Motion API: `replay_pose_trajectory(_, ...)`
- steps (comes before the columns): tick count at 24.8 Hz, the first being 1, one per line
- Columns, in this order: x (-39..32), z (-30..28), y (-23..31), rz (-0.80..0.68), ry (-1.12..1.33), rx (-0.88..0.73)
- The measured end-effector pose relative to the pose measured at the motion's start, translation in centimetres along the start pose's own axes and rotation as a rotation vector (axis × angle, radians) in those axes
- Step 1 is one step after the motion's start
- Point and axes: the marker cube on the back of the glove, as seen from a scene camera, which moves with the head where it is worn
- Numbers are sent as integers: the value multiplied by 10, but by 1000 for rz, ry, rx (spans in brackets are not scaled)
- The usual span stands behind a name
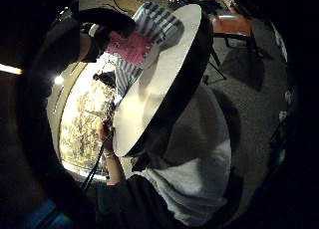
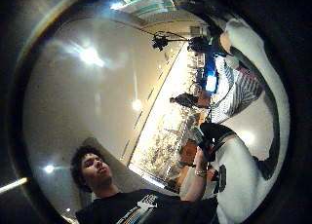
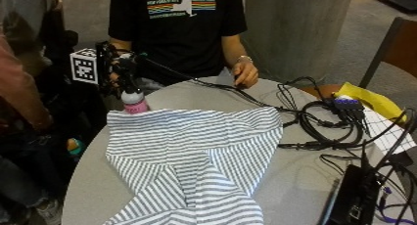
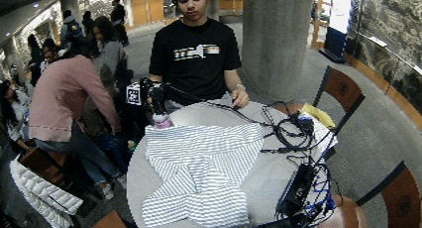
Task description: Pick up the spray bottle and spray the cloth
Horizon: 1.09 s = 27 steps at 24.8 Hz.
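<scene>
A grey-and-white striped cloth (image 3: pixel 196 156) lies spread over the round grey table (image 3: pixel 300 181). At its far left corner, by the table's edge, is the spray bottle (image 3: pixel 135 103), pink below and pale above. My gloved right hand (image 3: pixel 120 71) grips the bottle's spray head from above, fingers curled round it. Whether the base rests on the table I cannot tell. In the little finger side palm view the pink bottle (image 1: pixel 132 47) is close to the palm, with the cloth (image 1: pixel 159 20) beyond it. The person's bare left hand (image 3: pixel 245 74) rests on the table's far edge.
Black cables (image 3: pixel 326 122) and black boxes (image 3: pixel 352 195) crowd the table's right side, beside a yellow sheet (image 3: pixel 371 100). A chair (image 3: pixel 391 44) stands at the right and a concrete pillar (image 3: pixel 293 29) behind. Other people (image 4: pixel 66 99) stand close on the left.
</scene>
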Motion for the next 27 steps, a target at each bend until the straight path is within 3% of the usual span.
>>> replay_pose_trajectory(18,33,18,-61,49,100,-31)
replay_pose_trajectory(27,34,6,-58,-23,57,139)
